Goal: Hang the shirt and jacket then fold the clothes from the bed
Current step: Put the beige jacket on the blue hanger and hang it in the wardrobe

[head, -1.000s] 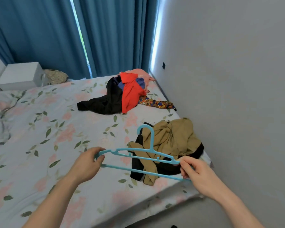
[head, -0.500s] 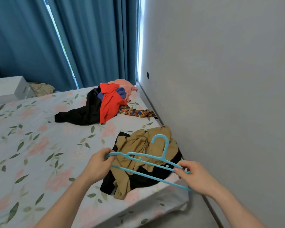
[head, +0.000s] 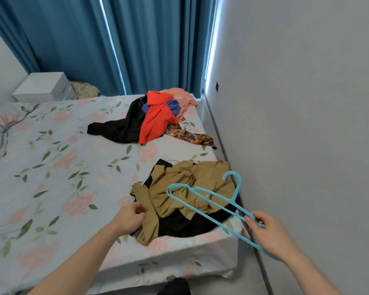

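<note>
A tan jacket with black lining (head: pixel 188 186) lies crumpled at the near right corner of the bed (head: pixel 51 188). My right hand (head: pixel 266 233) grips one end of a light blue plastic hanger (head: pixel 202 201), which juts out over the jacket. At the jacket's left edge, my left hand (head: pixel 130 218) has its fingers curled and touches the tan cloth; whether it grips the cloth I cannot tell. Farther back on the bed lies a pile of clothes (head: pixel 153 120): black, red, blue, pink and a patterned piece.
Blue curtains (head: pixel 115 43) hang behind the bed. A white box (head: pixel 43 86) stands at the far left next to a pillow. A grey wall (head: pixel 307 103) runs close along the bed's right side, leaving a narrow floor strip.
My left hand has let go of the hanger and dropped to the jacket's left edge. The hanger is now held by my right hand alone and has swung to the right.
</note>
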Motion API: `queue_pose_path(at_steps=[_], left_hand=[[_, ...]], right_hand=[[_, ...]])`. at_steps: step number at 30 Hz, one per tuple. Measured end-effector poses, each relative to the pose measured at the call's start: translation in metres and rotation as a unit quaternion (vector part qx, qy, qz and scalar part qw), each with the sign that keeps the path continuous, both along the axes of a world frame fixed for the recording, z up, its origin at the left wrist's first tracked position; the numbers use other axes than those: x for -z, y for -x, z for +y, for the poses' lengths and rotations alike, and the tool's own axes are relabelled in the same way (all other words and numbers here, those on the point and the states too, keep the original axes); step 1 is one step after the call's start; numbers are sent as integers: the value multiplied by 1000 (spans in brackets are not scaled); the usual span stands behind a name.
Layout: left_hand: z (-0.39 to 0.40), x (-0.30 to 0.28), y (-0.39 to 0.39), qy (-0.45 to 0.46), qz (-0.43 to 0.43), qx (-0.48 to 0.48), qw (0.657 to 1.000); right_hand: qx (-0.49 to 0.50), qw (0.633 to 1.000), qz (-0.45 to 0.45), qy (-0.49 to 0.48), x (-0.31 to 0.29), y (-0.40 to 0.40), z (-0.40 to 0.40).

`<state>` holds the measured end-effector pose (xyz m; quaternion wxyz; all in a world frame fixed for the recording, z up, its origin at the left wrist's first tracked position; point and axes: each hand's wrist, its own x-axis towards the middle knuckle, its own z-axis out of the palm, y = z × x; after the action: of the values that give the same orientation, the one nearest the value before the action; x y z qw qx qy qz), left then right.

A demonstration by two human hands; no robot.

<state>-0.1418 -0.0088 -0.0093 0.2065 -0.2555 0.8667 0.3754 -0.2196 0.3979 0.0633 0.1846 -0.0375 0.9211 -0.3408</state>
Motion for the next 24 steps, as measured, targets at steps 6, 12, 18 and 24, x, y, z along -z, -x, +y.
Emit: queue_pose_path(at_steps=[6,12,18,24], left_hand=[[-15,97,52,-14,-138,-23,990],[-10,187,92,-7,-222,-38,974],[-4,274,102,14,-280,-85,956],[-3,356,98,-15,-294,-198,935]], right_hand=[[32,999,-23,-6,16,56,-7],[75,996,-55,-16,56,120,-19],[74,994,-85,-9,125,176,-47],[78,990,-118,-15,198,206,-68]])
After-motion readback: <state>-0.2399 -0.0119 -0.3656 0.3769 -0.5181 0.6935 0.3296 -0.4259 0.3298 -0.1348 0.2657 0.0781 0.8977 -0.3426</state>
